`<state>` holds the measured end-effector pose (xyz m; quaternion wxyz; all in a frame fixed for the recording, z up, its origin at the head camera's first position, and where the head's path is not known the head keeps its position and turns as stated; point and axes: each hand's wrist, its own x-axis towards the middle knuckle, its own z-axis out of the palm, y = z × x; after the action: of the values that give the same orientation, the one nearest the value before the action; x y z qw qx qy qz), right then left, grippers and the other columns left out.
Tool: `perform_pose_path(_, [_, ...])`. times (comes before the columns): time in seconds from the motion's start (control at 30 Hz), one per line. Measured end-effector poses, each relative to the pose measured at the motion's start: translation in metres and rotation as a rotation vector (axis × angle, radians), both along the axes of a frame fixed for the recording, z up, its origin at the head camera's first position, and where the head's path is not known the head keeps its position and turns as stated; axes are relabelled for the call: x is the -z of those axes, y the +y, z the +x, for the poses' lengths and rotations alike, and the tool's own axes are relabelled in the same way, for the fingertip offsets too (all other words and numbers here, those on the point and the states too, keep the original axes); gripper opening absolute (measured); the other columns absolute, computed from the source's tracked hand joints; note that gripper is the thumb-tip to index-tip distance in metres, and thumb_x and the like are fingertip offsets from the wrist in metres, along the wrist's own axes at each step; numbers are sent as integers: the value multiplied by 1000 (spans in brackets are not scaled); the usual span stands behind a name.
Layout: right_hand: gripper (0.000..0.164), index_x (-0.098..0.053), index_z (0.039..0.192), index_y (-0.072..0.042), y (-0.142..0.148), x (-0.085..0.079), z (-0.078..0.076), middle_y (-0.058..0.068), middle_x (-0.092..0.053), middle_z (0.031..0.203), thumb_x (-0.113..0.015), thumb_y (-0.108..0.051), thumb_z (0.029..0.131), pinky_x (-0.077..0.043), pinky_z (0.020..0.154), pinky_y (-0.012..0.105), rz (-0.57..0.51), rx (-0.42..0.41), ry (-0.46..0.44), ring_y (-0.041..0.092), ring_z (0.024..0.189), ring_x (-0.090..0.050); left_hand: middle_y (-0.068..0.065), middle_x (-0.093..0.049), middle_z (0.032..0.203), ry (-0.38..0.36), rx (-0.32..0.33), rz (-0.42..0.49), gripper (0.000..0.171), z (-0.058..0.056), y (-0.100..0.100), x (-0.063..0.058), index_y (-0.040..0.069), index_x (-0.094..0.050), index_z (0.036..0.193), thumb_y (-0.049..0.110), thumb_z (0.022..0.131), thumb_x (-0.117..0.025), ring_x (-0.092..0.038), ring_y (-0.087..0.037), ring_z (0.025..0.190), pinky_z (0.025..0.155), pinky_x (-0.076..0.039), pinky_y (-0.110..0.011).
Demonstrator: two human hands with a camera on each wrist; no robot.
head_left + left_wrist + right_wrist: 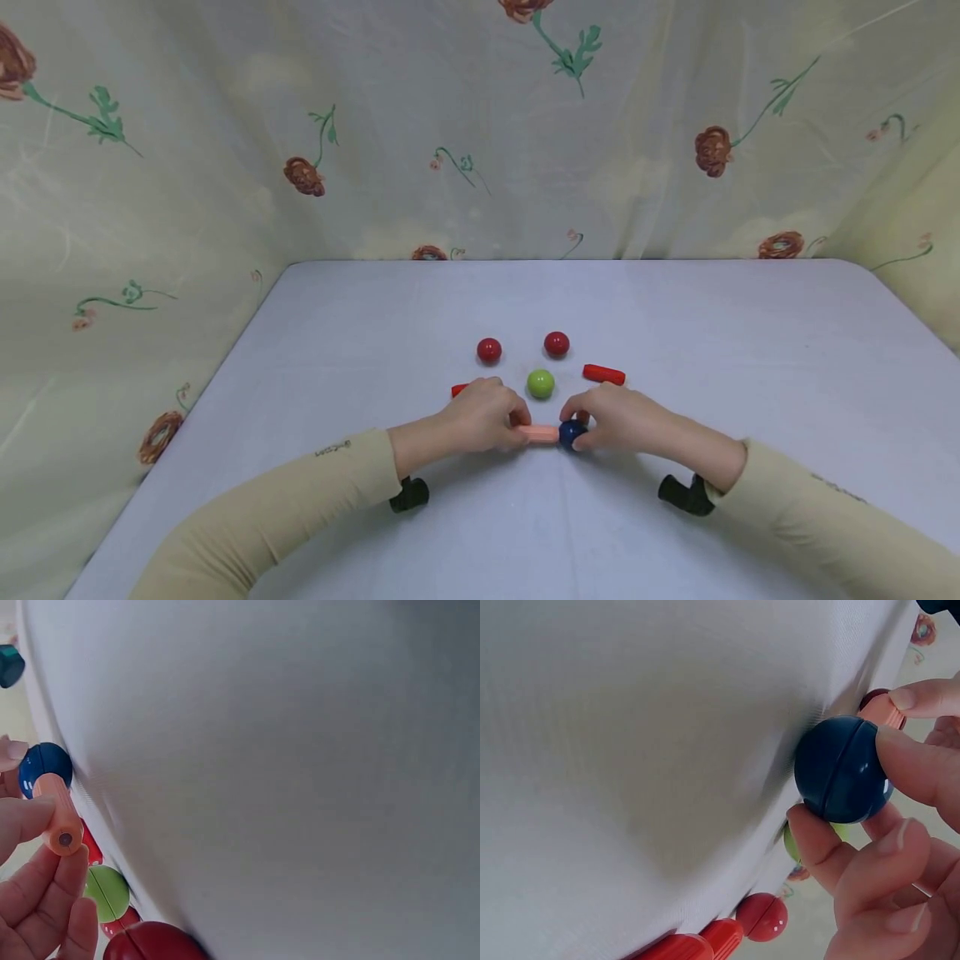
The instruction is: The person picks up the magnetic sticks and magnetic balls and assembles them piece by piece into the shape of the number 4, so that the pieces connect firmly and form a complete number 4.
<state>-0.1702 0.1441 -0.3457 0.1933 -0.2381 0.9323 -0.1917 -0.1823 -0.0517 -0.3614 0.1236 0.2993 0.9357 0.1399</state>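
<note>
My left hand (487, 417) pinches a peach-coloured ridged rod (542, 433) between thumb and fingers. A round grey spot shows in the end of the rod (58, 817) that faces the left wrist camera. The rod's other end meets a glossy dark blue ball (572, 433). Thumb and fingertips of my right hand (618, 417) grip that ball, which has a seam around it in the right wrist view (840, 771). Rod and ball lie in one line, low over the table.
Beyond the hands sit a green ball (540, 384) and two red balls (489, 351) (557, 344). One red rod (603, 374) lies behind my right hand; another (459, 389) is mostly hidden by my left. A white cloth covers the table (375, 317), with a flowered curtain (487, 125) behind.
</note>
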Motion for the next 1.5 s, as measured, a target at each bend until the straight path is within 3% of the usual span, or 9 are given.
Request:
perform_pose_path(0.5, [30, -66, 105, -6, -1, 1, -1, 2, -64, 87, -72, -9, 76, -49, 65, 26, 10, 4, -8, 12, 76, -55, 11, -58, 69, -26, -19, -2, 14, 2, -1, 0, 18, -73, 89, 26, 78, -72, -46, -8, 74, 64, -38, -19])
perform_pose_path(0.77, [30, -66, 106, -6, -2, 1, 0, 2, -64, 87, -72, -11, 76, -50, 66, 27, 8, 5, 2, 12, 77, -55, 8, -65, 84, -19, -26, 38, 26, -3, -14, -7, 16, -70, 102, 27, 79, -70, -50, -9, 80, 71, -40, -22])
perform_pose_path(0.97, [30, -66, 106, -7, -2, 1, 1, 2, -64, 87, -72, -11, 77, -49, 66, 26, 15, 12, 11, 12, 78, -55, 2, -66, 89, 22, -111, 96, 24, -10, -35, -19, 14, -69, 102, 22, 79, -71, -53, -14, 84, 72, -46, -24])
perform_pose_path(1.07, [30, -66, 106, -7, -1, 1, 1, 2, -64, 87, -72, -11, 77, -49, 65, 25, 13, 9, 15, 12, 78, -55, 2, -65, 89, 6, -153, 53, 26, -10, -44, -21, 15, -69, 103, 23, 78, -72, -53, -14, 84, 70, -48, -24])
perform_pose_path(1.27, [30, -66, 106, -7, -1, 1, 2, 1, -64, 87, -72, -11, 77, -49, 66, 25, 10, 8, 19, 12, 78, -55, 5, -63, 83, -6, -136, -79, 33, -7, -51, -12, 16, -67, 107, 26, 76, -74, -52, -10, 75, 67, -44, -23])
perform_pose_path(1.5, [30, -65, 106, -6, -1, 1, 2, 1, -63, 87, -71, -11, 77, -49, 66, 26, 3, 13, 18, 12, 77, -55, 5, -63, 81, -36, -162, -42, 32, -7, -50, -4, 15, -67, 105, 24, 75, -75, -52, -11, 75, 65, -45, -21])
